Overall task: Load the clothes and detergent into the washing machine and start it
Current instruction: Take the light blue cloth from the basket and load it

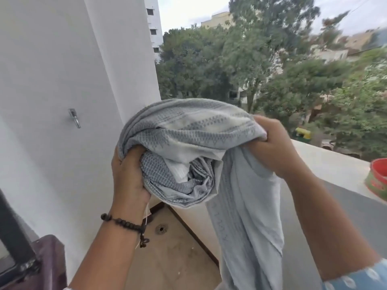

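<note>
Out on a balcony, a person holds a pale grey patterned cloth (188,141) up at chest height, bunched between both hands. The left hand (127,174) is closed around the gathered roll of fabric from below, fingers curled into the folds, with a dark bead bracelet (123,223) on that wrist. The right hand (270,141) is clenched in a fist on the upper edge of the cloth, and from it a long tail of the same fabric hangs straight down past the forearm toward the floor. Behind the hands a white wall (62,70) with a small metal hook (75,118) stands on the left, and a low parapet (326,160) runs along the right, with a red tub (377,178) resting near its far right end. At the lower left corner sits a dark purple thing (48,262), possibly part of the washer, though I cannot tell. By my reckoning this is the gathering step: the cloth is in hand and nothing is loaded. Next, it seems, the hanging tail wants drawing up into the bundle so it does not drag, then the lot carried to the machine's opening, which is not clearly in sight here.
</note>
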{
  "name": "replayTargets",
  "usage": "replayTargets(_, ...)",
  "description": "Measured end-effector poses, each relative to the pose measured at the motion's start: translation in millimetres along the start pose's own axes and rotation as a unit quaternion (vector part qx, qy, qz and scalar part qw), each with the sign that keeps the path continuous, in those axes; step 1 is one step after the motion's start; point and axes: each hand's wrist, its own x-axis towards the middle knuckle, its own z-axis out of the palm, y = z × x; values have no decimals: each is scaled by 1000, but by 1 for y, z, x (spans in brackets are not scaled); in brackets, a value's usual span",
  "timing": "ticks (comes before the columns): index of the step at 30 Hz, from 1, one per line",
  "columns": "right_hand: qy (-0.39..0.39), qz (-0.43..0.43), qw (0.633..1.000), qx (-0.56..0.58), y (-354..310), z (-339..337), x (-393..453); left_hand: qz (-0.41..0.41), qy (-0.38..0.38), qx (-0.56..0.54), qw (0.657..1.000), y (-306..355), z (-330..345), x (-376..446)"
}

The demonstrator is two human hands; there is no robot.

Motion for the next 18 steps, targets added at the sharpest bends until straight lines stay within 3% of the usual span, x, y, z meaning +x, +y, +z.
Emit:
replayTargets(3,-22,70,996,48,20,30,-31,6,3,-3,1000,-3,1,-3)
replayTargets(6,-57,143,972,176,21,42,-50,16,1,2,1000,-8,8,-8)
replayTargets(9,-148,213,898,355,31,42,-69,14,0,-5,1000,-18,15,-17)
replayTargets(13,-255,259,838,407,59,46,-97,-14,9,-5,1000,-31,22,-28)
replayTargets(15,-256,279,831,408,65,53,-109,-15,22,9,1000,-38,27,-34)
replayTargets(18,-142,292,840,435,66,63,-117,-45,60,14,997,-51,33,-46)
